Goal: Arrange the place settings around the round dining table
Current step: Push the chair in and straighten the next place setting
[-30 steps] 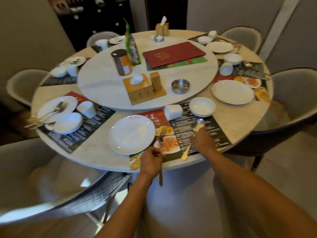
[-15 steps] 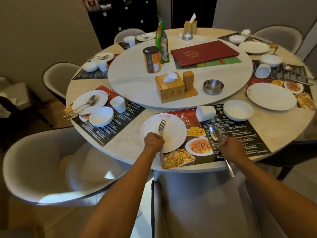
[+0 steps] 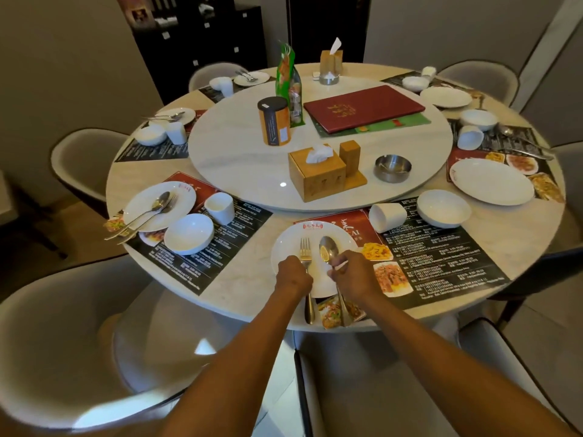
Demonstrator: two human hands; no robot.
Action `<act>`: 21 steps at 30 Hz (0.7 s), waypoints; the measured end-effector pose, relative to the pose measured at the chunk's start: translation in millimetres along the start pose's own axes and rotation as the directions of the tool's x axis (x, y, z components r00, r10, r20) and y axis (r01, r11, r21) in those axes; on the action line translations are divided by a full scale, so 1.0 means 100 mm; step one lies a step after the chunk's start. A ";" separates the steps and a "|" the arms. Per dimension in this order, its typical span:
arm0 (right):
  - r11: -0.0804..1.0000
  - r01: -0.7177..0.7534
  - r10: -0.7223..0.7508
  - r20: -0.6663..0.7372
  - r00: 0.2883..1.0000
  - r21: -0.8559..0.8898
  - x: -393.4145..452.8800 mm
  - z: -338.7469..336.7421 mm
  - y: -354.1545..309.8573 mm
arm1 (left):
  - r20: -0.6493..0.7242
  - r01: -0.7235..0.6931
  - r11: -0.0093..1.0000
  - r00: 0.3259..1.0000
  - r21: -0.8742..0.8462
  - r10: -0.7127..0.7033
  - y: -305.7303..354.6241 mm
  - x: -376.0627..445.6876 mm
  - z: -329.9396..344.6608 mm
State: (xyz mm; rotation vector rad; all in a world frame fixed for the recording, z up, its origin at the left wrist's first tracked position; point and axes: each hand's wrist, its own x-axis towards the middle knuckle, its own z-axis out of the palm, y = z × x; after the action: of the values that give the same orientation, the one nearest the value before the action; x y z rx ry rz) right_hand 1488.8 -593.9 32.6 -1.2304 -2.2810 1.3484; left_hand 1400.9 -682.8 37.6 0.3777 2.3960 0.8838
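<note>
At the near edge of the round table (image 3: 252,279) a white plate (image 3: 290,244) lies on a printed placemat (image 3: 441,263). My left hand (image 3: 293,274) grips a fork (image 3: 305,250) whose tines rest on the plate. Beside it my right hand (image 3: 350,274) holds a spoon (image 3: 328,249) with its bowl over the plate. Both handles stick out past the plate toward me. A white cup (image 3: 386,216) lies on its side and a white bowl (image 3: 443,208) stands upright on the same mat.
A lazy Susan (image 3: 236,159) carries a tissue box (image 3: 317,173), steel ashtray (image 3: 392,168), red menu (image 3: 364,108), orange canister (image 3: 274,124) and snack bag (image 3: 289,86). Other settings ring the table. Grey chairs (image 3: 69,335) stand around it, one directly below my arms.
My right hand has carried the spoon left from the placemat onto the plate, next to the fork. My left hand still holds the fork on the plate.
</note>
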 end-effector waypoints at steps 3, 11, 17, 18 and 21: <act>0.999 -0.028 0.027 -0.024 0.999 -0.031 0.02 0.20 -0.07 | 0.000 -0.018 1.000 1.000 0.021 0.018 -0.04 0.02 0.01; 0.994 -0.025 0.021 -0.046 0.999 -0.103 0.04 0.38 -0.03 | 0.006 -0.091 0.996 0.996 0.014 0.091 -0.11 0.03 -0.01; 0.994 -0.037 0.032 -0.043 0.999 -0.101 0.05 0.39 -0.05 | 0.016 -0.099 0.995 0.995 0.000 0.099 -0.11 0.01 -0.03; 0.993 -0.034 0.030 -0.031 0.999 -0.110 0.05 0.39 -0.05 | 0.022 -0.104 0.995 0.994 0.007 0.104 -0.11 0.01 -0.03; 0.989 -0.007 0.006 -0.002 1.000 -0.145 0.04 0.37 -0.05 | 0.048 -0.137 0.990 0.990 0.031 0.135 -0.11 -0.01 -0.08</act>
State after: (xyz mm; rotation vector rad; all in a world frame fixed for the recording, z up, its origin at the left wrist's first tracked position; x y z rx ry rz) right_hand 1462.7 -615.5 15.3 -1.2826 -2.4134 1.2009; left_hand 1395.8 -695.3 36.0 0.5744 2.3678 0.8849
